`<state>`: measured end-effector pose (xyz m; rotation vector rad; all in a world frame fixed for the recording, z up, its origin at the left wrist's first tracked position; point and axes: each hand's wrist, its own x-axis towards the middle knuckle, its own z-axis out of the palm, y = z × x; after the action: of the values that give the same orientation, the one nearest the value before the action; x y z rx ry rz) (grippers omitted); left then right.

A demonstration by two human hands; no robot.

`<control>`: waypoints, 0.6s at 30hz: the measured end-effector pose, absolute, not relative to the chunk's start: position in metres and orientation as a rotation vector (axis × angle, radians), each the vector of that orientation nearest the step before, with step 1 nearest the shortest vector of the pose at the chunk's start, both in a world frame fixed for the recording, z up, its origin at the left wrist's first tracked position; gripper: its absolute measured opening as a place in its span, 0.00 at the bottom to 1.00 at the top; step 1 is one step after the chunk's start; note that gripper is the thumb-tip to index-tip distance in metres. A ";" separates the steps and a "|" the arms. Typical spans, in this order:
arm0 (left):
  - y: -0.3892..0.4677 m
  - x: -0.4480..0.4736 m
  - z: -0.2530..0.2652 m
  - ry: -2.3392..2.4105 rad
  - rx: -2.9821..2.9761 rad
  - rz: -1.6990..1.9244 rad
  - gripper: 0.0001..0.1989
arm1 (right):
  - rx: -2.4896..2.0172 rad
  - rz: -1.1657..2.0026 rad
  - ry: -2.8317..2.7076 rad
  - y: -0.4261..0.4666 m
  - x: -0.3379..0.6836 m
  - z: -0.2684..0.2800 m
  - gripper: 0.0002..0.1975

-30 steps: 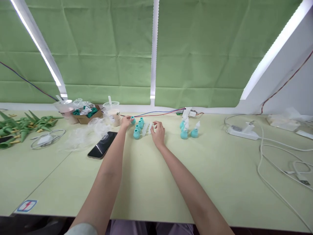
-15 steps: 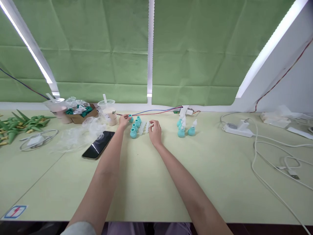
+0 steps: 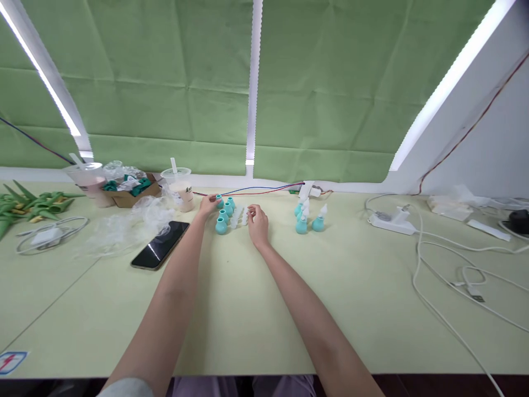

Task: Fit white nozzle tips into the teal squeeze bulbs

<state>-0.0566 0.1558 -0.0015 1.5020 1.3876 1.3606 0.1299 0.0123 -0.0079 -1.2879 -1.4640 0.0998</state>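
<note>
I'm seated at a pale green tabletop (image 3: 248, 314), creased green cloth (image 3: 165, 88) covering the windows behind it. With me at six o'clock, one smartphone (image 3: 161, 244) lies towards ten, beyond it two plastic cups (image 3: 184, 197) with straws and one cardboard box (image 3: 136, 198); one white power strip (image 3: 392, 224) sits at two. My left hand (image 3: 209, 204), just short of twelve, is mostly closed, thumb and fingertips pinching the farthest turquoise bulb (image 3: 219, 202). My right hand (image 3: 258, 225), at twelve, is half-curled, fingertips by the white nozzles (image 3: 237, 216) (whether I've got hold of one, I can't make out). I count five uncapped bulbs, counting the pinched one, with the nozzles just to their three-o'clock side, too blurred to number. Towards one o'clock stand at least three nozzle-topped bulb syringes (image 3: 301, 226).
</note>
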 end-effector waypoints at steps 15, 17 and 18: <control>0.050 -0.067 0.027 1.539 1.646 1.773 0.14 | -1.348 0.027 -1.480 -0.003 0.131 -0.001 0.10; 0.030 -0.063 0.024 1.597 1.647 1.833 0.13 | -1.351 0.000 -1.515 -0.010 0.130 0.001 0.09; 0.021 -0.061 0.020 1.629 1.654 1.843 0.13 | -1.352 -0.014 -1.538 -0.014 0.129 0.001 0.09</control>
<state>-0.0614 0.0211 0.0201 1.6536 1.6292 1.8428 0.1292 -0.0137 0.0013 -1.3521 -1.5381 -0.0139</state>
